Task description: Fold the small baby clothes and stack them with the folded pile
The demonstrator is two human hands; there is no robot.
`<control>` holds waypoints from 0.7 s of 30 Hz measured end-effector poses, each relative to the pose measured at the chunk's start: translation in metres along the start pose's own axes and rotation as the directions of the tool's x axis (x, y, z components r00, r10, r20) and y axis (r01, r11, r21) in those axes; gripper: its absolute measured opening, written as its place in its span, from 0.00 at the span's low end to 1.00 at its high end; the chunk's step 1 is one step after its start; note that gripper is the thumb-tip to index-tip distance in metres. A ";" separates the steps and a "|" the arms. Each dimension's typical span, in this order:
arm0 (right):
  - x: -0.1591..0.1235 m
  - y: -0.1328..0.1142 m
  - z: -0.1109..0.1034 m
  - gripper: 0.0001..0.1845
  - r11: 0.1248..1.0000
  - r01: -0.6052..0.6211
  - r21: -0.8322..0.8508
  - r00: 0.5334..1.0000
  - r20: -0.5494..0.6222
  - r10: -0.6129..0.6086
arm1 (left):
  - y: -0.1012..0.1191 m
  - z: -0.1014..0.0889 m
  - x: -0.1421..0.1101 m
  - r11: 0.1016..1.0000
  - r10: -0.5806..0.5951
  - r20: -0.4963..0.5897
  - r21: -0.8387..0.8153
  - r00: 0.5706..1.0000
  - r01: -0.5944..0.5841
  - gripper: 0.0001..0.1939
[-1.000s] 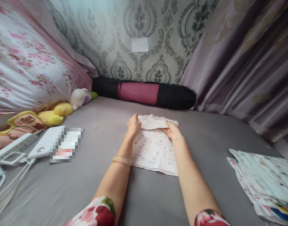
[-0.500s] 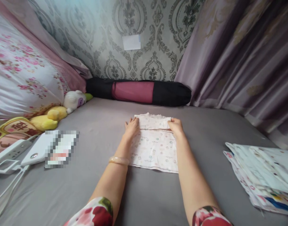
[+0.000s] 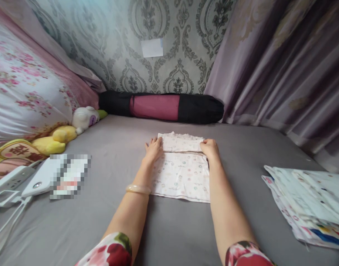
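Observation:
A small pale patterned cloth (image 3: 183, 175) lies flat on the grey bedsheet (image 3: 169, 229) in the middle of the view. Its far end is folded over into a narrow band. My left hand (image 3: 153, 148) rests at the left end of that band, fingers stretched out flat on the fabric. At the band's right end my right hand (image 3: 210, 149) presses down, fingers extended over the fold. A pale bangle (image 3: 138, 189) circles my left wrist.
A stack of folded printed cloths (image 3: 310, 207) lies at the right. A black and pink rolled bag (image 3: 162, 107) sits against the wall. Plush toys (image 3: 66, 131), a power strip (image 3: 8, 181) with cables and a white device are at the left, below a floral pillow.
Both hands brought the far end of the cloth down from a lifted pinch and now press it flat on the cloth. The view shifted slightly.

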State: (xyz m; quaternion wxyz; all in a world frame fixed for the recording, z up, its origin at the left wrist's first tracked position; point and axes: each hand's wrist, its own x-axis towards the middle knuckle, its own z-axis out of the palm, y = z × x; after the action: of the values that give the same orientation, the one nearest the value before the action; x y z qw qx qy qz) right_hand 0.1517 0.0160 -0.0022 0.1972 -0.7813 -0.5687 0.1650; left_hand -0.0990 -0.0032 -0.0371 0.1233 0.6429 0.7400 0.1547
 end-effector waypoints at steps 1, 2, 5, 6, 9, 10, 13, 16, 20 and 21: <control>-0.001 0.000 0.000 0.15 1.000 -0.011 -0.005 1.000 0.000 0.011 | 0.000 0.001 0.000 1.000 -0.001 0.000 0.005 1.000 0.001 0.25; -0.002 0.000 0.000 0.15 1.000 -0.020 -0.009 1.000 0.004 0.020 | 0.000 0.001 0.000 1.000 -0.002 0.000 0.011 1.000 0.002 0.25; -0.005 -0.001 0.002 0.16 0.999 -0.033 -0.033 0.999 0.017 0.034 | -0.001 0.001 -0.001 1.000 0.005 -0.001 0.027 1.000 -0.005 0.24; -0.006 -0.002 0.003 0.16 0.998 -0.032 -0.047 0.999 0.019 0.033 | 0.000 0.000 -0.002 0.999 0.004 -0.003 0.032 1.000 -0.004 0.24; -0.010 -0.005 0.003 0.16 0.996 -0.031 -0.086 0.999 0.013 0.032 | 0.006 -0.006 -0.005 0.998 -0.002 -0.040 0.059 0.999 0.004 0.24; -0.012 -0.006 0.003 0.17 0.995 -0.032 -0.098 0.999 -0.009 0.031 | 0.010 -0.008 -0.007 0.997 0.009 -0.068 0.071 0.998 -0.004 0.24; -0.019 -0.015 0.004 0.19 0.990 0.019 -0.139 0.989 -0.142 -0.039 | 0.030 -0.011 -0.013 0.991 0.105 -0.135 0.102 0.985 -0.091 0.24; -0.027 -0.030 0.013 0.23 0.952 0.259 -0.163 0.950 -0.137 -0.282 | 0.052 -0.006 -0.017 0.968 0.232 -0.104 0.119 0.967 -0.219 0.24; -0.038 -0.049 0.039 0.27 0.814 0.567 -0.125 0.824 0.092 -0.559 | 0.060 0.004 -0.019 0.946 0.298 -0.001 0.133 0.955 -0.295 0.26; -0.040 -0.052 0.045 0.28 0.799 0.591 -0.112 0.806 0.141 -0.576 | 0.058 0.005 -0.019 0.947 0.295 0.005 0.136 0.956 -0.293 0.26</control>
State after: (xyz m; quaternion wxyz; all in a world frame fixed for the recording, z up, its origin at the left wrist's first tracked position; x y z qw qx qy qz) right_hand 0.0752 -0.0027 -0.0141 0.1505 -0.5716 -0.8014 0.0917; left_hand -0.0414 -0.0141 -0.0198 0.0495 0.7515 0.6457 0.1258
